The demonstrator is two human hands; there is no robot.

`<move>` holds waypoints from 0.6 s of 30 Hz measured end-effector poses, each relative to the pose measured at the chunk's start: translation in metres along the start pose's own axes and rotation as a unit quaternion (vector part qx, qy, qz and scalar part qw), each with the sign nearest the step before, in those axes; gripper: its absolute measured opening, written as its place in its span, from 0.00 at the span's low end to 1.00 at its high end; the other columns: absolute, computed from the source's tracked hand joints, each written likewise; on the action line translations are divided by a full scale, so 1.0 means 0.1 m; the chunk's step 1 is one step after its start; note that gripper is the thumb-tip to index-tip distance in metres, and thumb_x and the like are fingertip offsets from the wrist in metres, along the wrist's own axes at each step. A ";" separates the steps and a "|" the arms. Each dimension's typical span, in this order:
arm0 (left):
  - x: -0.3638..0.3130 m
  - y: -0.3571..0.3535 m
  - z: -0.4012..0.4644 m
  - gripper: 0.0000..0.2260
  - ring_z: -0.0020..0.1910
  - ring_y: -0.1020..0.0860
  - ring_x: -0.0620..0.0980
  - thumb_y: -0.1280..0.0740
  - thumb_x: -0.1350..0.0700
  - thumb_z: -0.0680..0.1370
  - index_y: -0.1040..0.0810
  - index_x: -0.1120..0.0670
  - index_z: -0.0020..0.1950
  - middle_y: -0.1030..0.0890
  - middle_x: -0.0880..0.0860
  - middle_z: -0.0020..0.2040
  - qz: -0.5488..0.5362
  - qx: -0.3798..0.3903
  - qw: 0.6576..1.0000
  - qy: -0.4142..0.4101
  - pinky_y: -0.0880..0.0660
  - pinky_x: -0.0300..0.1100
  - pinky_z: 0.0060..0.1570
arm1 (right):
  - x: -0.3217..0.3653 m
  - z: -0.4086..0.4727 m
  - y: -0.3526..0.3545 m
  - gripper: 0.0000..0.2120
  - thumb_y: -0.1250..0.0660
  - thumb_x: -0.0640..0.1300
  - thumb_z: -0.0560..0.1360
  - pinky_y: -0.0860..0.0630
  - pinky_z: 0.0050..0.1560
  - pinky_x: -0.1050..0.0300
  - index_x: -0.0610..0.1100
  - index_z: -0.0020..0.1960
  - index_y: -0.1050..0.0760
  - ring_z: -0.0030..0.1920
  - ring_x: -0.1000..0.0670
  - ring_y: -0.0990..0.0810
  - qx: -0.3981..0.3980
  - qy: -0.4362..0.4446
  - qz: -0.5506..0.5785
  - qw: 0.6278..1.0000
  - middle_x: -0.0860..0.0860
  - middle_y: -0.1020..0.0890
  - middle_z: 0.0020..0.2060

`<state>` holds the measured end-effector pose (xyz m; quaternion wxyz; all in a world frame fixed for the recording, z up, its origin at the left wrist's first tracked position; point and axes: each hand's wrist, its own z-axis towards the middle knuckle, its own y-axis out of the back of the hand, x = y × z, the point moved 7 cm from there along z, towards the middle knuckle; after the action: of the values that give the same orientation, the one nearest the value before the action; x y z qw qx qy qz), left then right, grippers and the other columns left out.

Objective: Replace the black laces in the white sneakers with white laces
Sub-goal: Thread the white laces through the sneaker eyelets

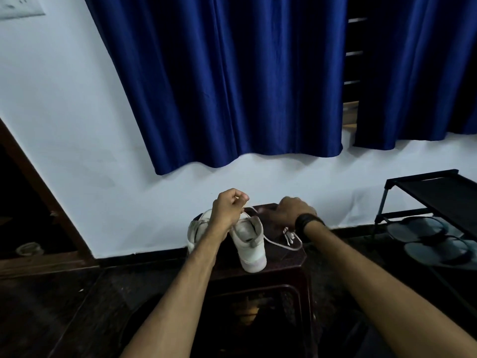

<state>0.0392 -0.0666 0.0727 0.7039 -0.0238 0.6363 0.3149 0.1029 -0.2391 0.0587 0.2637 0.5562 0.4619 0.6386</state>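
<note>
Two white sneakers stand on a dark stool (284, 262): the right sneaker (249, 241) with its heel toward me, the left sneaker (197, 233) partly behind my left forearm. My left hand (228, 208) is raised above the shoes and pinches a white lace (281, 245). That lace loops down over the stool to the right of the shoes. My right hand (289, 213) reaches over the far side of the stool with curled fingers, apparently on the lace; its fingertips are hidden. No black lace is visible.
A white wall and blue curtains (232, 86) rise right behind the stool. A black shoe rack (433, 192) with grey sandals (436, 241) stands at the right. A dark wooden frame (44, 192) runs down the left. The floor is dark.
</note>
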 end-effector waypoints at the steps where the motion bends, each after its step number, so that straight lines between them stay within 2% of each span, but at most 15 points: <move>1: 0.02 -0.02 0.01 0.05 0.31 0.23 0.43 0.31 0.54 0.78 0.20 0.51 0.42 0.20 0.45 0.32 0.036 0.007 0.999 -0.009 0.29 0.39 0.37 | 0.03 -0.03 0.06 0.24 0.34 0.68 0.69 0.22 0.47 0.53 0.47 0.45 0.18 0.46 0.46 0.19 -0.075 0.021 -0.014 0.997 0.49 0.16 0.43; 2: 0.04 -0.07 0.02 0.04 0.33 0.21 0.45 0.30 0.53 0.77 0.20 0.51 0.43 0.19 0.47 0.33 0.067 0.018 0.997 -0.015 0.28 0.40 0.39 | 0.09 -0.06 0.11 0.17 0.29 0.61 0.69 0.23 0.48 0.54 0.49 0.48 0.19 0.49 0.47 0.20 -0.137 0.069 0.027 0.988 0.50 0.17 0.46; 3: 0.07 -0.12 0.03 0.04 0.35 0.20 0.47 0.29 0.53 0.77 0.20 0.52 0.44 0.18 0.49 0.34 0.096 0.024 0.995 -0.020 0.27 0.41 0.40 | 0.16 -0.04 0.09 0.14 0.27 0.55 0.70 0.24 0.50 0.53 0.50 0.52 0.20 0.52 0.49 0.22 -0.142 0.125 0.103 0.976 0.52 0.19 0.50; 4: 0.09 -0.16 0.05 0.04 0.36 0.19 0.49 0.29 0.53 0.76 0.20 0.52 0.44 0.17 0.51 0.34 0.114 0.024 0.993 -0.022 0.26 0.42 0.41 | 0.24 0.00 0.03 0.15 0.26 0.47 0.70 0.24 0.54 0.53 0.49 0.57 0.22 0.56 0.49 0.22 -0.094 0.172 0.192 0.962 0.51 0.20 0.54; 5: 0.12 -0.18 0.07 0.04 0.37 0.19 0.51 0.29 0.54 0.76 0.20 0.53 0.44 0.17 0.52 0.34 0.123 0.018 0.992 -0.021 0.26 0.43 0.41 | 0.31 0.07 -0.11 0.19 0.28 0.40 0.72 0.24 0.58 0.53 0.48 0.61 0.25 0.57 0.49 0.22 -0.007 0.196 0.261 0.945 0.50 0.21 0.56; 6: 0.16 -0.20 0.09 0.03 0.38 0.19 0.53 0.30 0.55 0.76 0.21 0.53 0.44 0.17 0.52 0.34 0.131 0.008 0.991 -0.018 0.26 0.43 0.41 | 0.38 0.11 -0.25 0.21 0.32 0.35 0.74 0.24 0.59 0.54 0.46 0.65 0.28 0.56 0.50 0.21 0.071 0.213 0.292 0.930 0.49 0.20 0.57; 7: 0.20 -0.20 0.12 0.03 0.37 0.20 0.53 0.31 0.57 0.77 0.22 0.53 0.43 0.18 0.52 0.34 0.142 -0.002 0.990 -0.015 0.28 0.42 0.39 | 0.42 0.15 -0.35 0.22 0.35 0.32 0.75 0.24 0.56 0.58 0.44 0.67 0.31 0.53 0.51 0.20 0.113 0.222 0.298 0.921 0.48 0.19 0.54; 9: 0.28 -0.19 0.16 0.04 0.34 0.22 0.48 0.31 0.57 0.77 0.23 0.53 0.43 0.18 0.52 0.34 0.135 -0.009 0.991 -0.003 0.31 0.37 0.35 | 0.41 0.19 -0.47 0.18 0.39 0.33 0.79 0.25 0.46 0.64 0.42 0.68 0.32 0.45 0.54 0.20 0.122 0.208 0.284 0.928 0.49 0.18 0.48; 11: 0.33 -0.18 0.17 0.04 0.31 0.22 0.42 0.29 0.56 0.77 0.22 0.54 0.45 0.17 0.53 0.35 0.107 -0.012 0.994 0.006 0.32 0.31 0.31 | 0.34 0.30 -0.48 0.12 0.39 0.39 0.81 0.27 0.45 0.64 0.41 0.63 0.25 0.46 0.53 0.21 0.073 0.193 0.227 0.952 0.47 0.17 0.48; 12: 0.36 -0.14 0.19 0.04 0.31 0.22 0.41 0.29 0.55 0.77 0.21 0.55 0.45 0.17 0.52 0.36 0.104 -0.029 0.994 0.012 0.32 0.32 0.33 | 0.29 0.37 -0.49 0.10 0.38 0.41 0.80 0.27 0.47 0.63 0.42 0.58 0.21 0.48 0.51 0.20 0.046 0.190 0.190 0.962 0.47 0.16 0.50; 13: 0.40 -0.09 0.20 0.05 0.34 0.20 0.42 0.30 0.54 0.77 0.20 0.55 0.46 0.16 0.52 0.39 0.114 -0.052 0.992 0.025 0.31 0.35 0.37 | 0.23 0.44 -0.49 0.10 0.37 0.41 0.79 0.26 0.48 0.62 0.44 0.53 0.17 0.49 0.51 0.19 0.025 0.174 0.170 0.970 0.48 0.16 0.50; 15: 0.54 0.02 0.23 0.07 0.50 0.19 0.50 0.31 0.51 0.77 0.19 0.54 0.50 0.16 0.52 0.48 0.177 -0.079 0.979 0.067 0.29 0.39 0.45 | 0.12 0.57 -0.48 0.09 0.36 0.44 0.77 0.23 0.52 0.57 0.48 0.47 0.16 0.50 0.49 0.18 -0.010 0.138 0.152 0.979 0.49 0.15 0.49; 16: 0.63 0.05 0.24 0.10 0.55 0.21 0.52 0.31 0.49 0.76 0.19 0.53 0.52 0.16 0.52 0.52 0.213 -0.077 0.970 0.090 0.28 0.41 0.50 | 0.09 0.62 -0.47 0.09 0.36 0.44 0.76 0.23 0.55 0.55 0.49 0.47 0.16 0.52 0.48 0.18 -0.022 0.130 0.151 0.980 0.49 0.15 0.49; 18: 0.80 0.08 0.28 0.14 0.58 0.22 0.55 0.30 0.45 0.73 0.19 0.54 0.51 0.17 0.54 0.53 0.267 -0.049 0.954 0.125 0.26 0.43 0.55 | 0.11 0.70 -0.46 0.11 0.36 0.38 0.75 0.25 0.59 0.58 0.45 0.51 0.16 0.52 0.49 0.18 -0.025 0.121 0.194 0.973 0.48 0.15 0.50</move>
<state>0.0593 -0.0156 0.0082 0.5067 0.0730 0.6863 0.5167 0.1589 -0.1883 0.0199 0.0910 0.5470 0.3577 0.7514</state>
